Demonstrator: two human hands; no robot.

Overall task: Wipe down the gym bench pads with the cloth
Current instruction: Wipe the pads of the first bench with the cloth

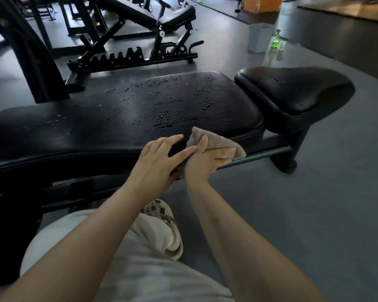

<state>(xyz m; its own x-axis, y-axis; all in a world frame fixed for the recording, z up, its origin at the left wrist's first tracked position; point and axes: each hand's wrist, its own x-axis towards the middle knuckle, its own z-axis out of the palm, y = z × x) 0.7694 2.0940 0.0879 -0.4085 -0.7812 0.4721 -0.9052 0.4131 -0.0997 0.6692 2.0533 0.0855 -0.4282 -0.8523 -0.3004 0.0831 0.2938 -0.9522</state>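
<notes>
Right hand clamped on the beige cloth at the droplet-speckled back pad, left hand flat with fingers straight beside it.

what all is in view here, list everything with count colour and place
long bench pad: 1, black, centre, beaded with droplets
seat pad: 1, black, right of the long pad
cloth: 1, beige, at the long pad's near edge
second bench: 1, black, behind, inclined
bin: 1, pale grey, on the floor far right
spray bottle: 1, green, beside the bin
sandal: 1, cream, on the floor below
left hand: fingers straight, touching the cloth
right hand: holds the cloth
</notes>
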